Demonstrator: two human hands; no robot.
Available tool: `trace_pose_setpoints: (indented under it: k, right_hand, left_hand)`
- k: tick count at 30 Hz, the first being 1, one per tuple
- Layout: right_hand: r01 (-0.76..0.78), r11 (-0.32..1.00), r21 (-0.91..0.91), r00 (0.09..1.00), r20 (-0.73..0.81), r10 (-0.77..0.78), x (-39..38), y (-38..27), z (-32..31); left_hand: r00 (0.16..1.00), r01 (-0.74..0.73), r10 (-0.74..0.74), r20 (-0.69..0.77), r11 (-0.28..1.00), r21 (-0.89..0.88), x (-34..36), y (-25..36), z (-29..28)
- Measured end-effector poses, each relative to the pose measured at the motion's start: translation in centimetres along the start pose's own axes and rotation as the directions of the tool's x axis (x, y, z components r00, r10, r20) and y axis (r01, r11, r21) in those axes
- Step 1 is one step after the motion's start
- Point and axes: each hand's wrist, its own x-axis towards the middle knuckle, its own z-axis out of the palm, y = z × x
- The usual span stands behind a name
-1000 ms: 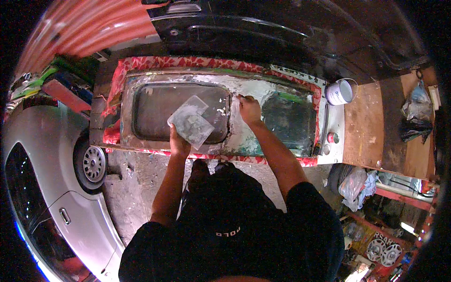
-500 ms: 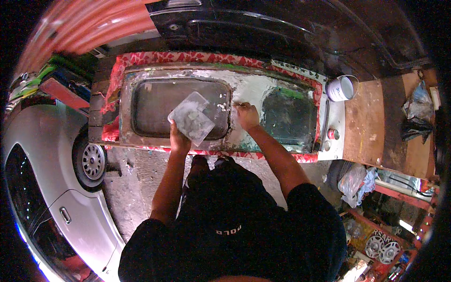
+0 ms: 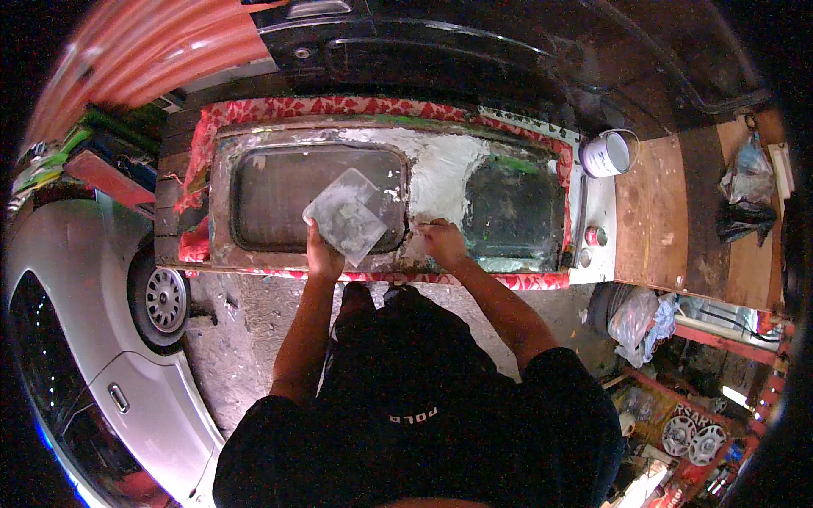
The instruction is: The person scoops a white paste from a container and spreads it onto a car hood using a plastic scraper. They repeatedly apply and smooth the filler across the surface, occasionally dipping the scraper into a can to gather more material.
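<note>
Silver car [image 3: 127, 347], cut off by rim; floor [image 3: 241, 326] opens right of it. Left hand [image 3: 322, 254] grips clear smeared sheet [image 3: 347, 212], hiding part of panel [image 3: 222, 195], which lies on red cloth [image 3: 279, 108]. Right hand [image 3: 445, 243] bunched low on panel's whitened middle; cannot tell if holding anything.

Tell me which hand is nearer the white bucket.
Right: the right hand is left of and below the white bucket; the left hand, holding a clear plate, is farther left.

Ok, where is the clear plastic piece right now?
In the head view, left of centre: the left hand holds the clear plastic piece over the dark left recess of the panel.
</note>
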Motion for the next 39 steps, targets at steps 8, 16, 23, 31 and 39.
trace_pose_setpoints:
  k: [8,16,23,31,39]
  right_hand:
    - [-0.231,0.959,0.165,0.900,-0.339,0.275,6.0,2.4,-2.3]
    - [-0.056,0.996,-0.069,0.955,-0.295,0.033,10.8,1.8,-2.6]
    - [0.032,0.968,-0.250,0.993,-0.099,-0.058,8.2,2.6,1.0]
    - [0.070,0.987,-0.146,0.997,0.048,-0.064,2.7,0.3,-1.8]
    - [-0.233,0.729,0.644,0.899,-0.143,0.414,0.2,1.1,-6.9]
  left_hand:
    - [1.000,0.002,-0.002,-0.024,1.000,0.010,-0.9,0.3,-0.1]
    - [0.998,-0.003,0.001,-0.069,1.000,-0.022,-1.4,1.4,0.0]
    - [0.994,-0.008,0.005,-0.112,1.000,-0.023,-1.9,1.8,0.3]
    - [0.999,0.026,-0.025,-0.027,1.000,0.008,-0.9,0.3,-0.2]
    - [0.995,0.096,-0.096,0.005,0.995,0.018,-0.4,-1.0,2.3]
